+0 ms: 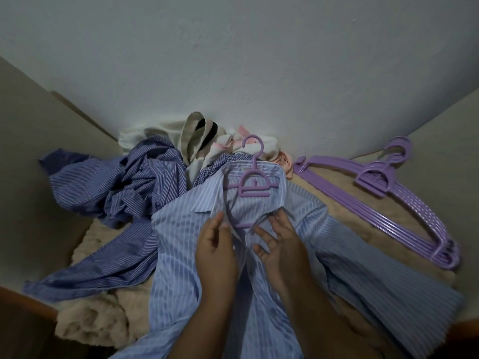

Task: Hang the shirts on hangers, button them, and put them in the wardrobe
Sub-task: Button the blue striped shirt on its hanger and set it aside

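A light blue striped shirt (pixel 181 255) lies face up on the bed with a purple hanger (pixel 252 185) inside its collar, hook pointing at the wall. My left hand (pixel 215 250) pinches the shirt's left front edge just below the collar. My right hand (pixel 280 242) holds the right front edge, fingers curled on the cloth. The two hands sit close together at the top of the placket. A darker blue striped shirt (pixel 116 187) lies crumpled to the left.
A stack of several purple hangers (pixel 404 203) lies at the right on the beige blanket (pixel 93 322). White, beige and pink clothes (pixel 197 141) are piled against the wall (pixel 233 60). A wooden bed edge (pixel 28 301) shows at the lower left.
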### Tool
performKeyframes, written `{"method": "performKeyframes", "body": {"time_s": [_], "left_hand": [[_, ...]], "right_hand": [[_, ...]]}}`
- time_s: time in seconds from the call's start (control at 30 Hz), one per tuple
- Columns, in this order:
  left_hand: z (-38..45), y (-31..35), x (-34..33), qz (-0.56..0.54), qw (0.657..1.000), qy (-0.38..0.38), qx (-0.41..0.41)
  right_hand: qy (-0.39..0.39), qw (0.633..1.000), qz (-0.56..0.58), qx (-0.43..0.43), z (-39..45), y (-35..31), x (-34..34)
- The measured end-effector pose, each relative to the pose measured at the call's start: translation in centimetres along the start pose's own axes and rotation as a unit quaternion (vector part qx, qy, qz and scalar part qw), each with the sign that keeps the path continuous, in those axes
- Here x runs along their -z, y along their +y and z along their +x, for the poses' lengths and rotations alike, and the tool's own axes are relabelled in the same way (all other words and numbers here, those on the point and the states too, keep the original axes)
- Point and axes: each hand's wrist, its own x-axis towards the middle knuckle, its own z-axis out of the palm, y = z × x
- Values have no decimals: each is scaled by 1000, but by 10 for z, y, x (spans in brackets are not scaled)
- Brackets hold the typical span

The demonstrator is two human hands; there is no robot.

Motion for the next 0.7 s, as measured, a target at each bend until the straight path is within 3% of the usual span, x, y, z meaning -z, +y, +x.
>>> {"method": "performKeyframes", "body": {"time_s": [0.13,0.4,0.53,0.7], "left_hand": [[8,3,-3,-6,1000,-2,13],[19,-3,-11,-44,997,-14,61],[21,-9,-15,-39,997,-35,62],[26,-13,-18,-38,996,-42,66]], "right_hand": [[-18,996,-89,4,7,-4,-10],[58,989,-134,6,25,-9,-22],[108,975,-192,38,35,-7,-25],[109,945,-298,79,45,-8,-30]]}}
